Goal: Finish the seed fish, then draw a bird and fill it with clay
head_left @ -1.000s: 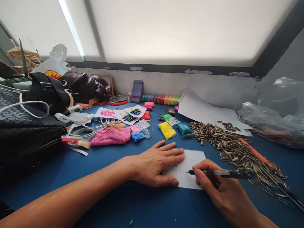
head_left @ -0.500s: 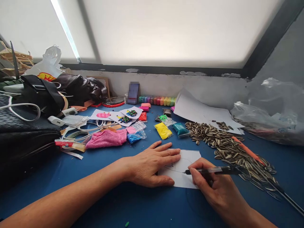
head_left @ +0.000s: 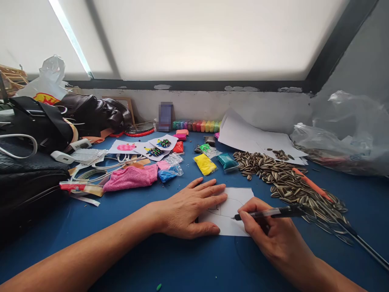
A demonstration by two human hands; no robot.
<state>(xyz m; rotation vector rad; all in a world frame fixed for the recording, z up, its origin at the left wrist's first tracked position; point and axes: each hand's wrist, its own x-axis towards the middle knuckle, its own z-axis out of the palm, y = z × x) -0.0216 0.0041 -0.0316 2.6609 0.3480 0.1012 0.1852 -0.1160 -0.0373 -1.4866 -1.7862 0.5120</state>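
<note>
We note the blue table [head_left: 115, 247] across the lower frame; seed heap [head_left: 285, 182], right of centre. Right hand [head_left: 279, 237], lower right: fingers closed round a pen. Left hand [head_left: 191, 209], fingers moderately spread, flat on white paper [head_left: 229, 226], just below centre. Black pen [head_left: 275, 212]: tip at a drawn curve [head_left: 223, 215].

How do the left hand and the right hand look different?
The left hand lies flat on the white paper, while the right hand grips a pen. The left hand is stretched out; the right hand is curled. Both are bare.
</note>
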